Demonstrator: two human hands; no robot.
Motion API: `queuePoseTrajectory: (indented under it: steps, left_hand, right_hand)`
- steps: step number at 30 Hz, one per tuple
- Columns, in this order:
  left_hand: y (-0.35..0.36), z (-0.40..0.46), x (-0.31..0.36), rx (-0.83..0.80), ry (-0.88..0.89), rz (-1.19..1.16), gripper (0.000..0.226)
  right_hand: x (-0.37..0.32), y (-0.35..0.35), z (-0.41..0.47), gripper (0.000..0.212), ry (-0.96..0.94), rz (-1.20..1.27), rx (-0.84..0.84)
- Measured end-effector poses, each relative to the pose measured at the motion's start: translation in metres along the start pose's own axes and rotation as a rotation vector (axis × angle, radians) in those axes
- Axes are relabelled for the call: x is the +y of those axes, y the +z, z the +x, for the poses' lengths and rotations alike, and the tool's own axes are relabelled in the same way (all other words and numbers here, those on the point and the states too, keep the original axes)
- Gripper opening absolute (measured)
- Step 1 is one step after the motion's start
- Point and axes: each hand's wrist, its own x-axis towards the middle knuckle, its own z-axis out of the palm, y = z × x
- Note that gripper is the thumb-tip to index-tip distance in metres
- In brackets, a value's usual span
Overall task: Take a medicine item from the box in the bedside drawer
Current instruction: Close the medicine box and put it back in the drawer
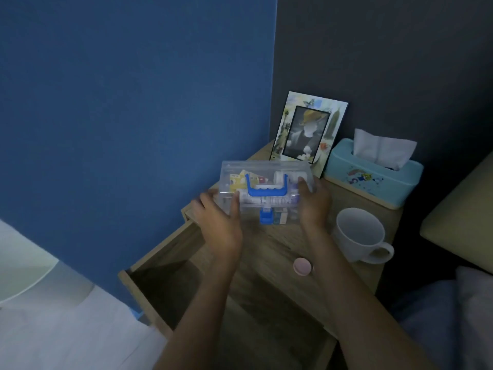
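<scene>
A clear plastic medicine box (pixel 266 173) with a blue handle and a blue front latch is held over the top of the wooden bedside table (pixel 282 244). Its lid is shut. Packets, tubes and a white bottle show through its walls. My left hand (pixel 216 222) grips the box's left end, and my right hand (pixel 314 204) grips its right end. Below my forearms the drawer (pixel 165 279) stands pulled out, and its inside looks dark.
On the tabletop stand a white mug (pixel 360 236), a small pink round lid (pixel 302 266), a light blue tissue box (pixel 373 180) and a picture frame (pixel 306 129) leaning on the dark wall. A blue wall is at the left, white bedding at the lower left.
</scene>
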Motion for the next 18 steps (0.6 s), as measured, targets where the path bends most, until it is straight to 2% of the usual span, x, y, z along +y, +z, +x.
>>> queuePoseTrajectory:
  steps: [1,3,5,6,8,11,18]
  left_hand:
    - [0.003,-0.014,-0.001,-0.027,-0.008,-0.05,0.036]
    - [0.012,-0.036,-0.005,-0.252,-0.112,-0.13,0.024]
    - [0.024,-0.046,-0.009,-0.455,-0.193,-0.123,0.033]
    - [0.027,-0.047,-0.009,-0.507,-0.196,-0.121,0.039]
    - [0.031,-0.047,-0.004,-0.521,-0.168,-0.153,0.042]
    - [0.033,-0.044,0.002,-0.457,-0.119,-0.18,0.046]
    - [0.039,-0.031,0.01,-0.379,-0.053,0.054,0.047]
  right_hand:
    - [0.0,0.0,0.0,0.017,0.009,0.001,0.0]
    - [-0.001,0.0,0.0,0.02,0.016,0.002,0.005]
    - [-0.001,0.001,0.0,0.021,0.005,-0.006,0.015]
    - [-0.001,0.001,0.0,0.021,-0.005,-0.015,0.02]
    - [0.0,0.0,0.0,0.021,-0.017,-0.028,0.026]
    - [0.003,0.0,0.0,0.024,0.007,-0.014,0.017]
    - [0.006,0.001,0.002,0.023,-0.019,0.026,0.006]
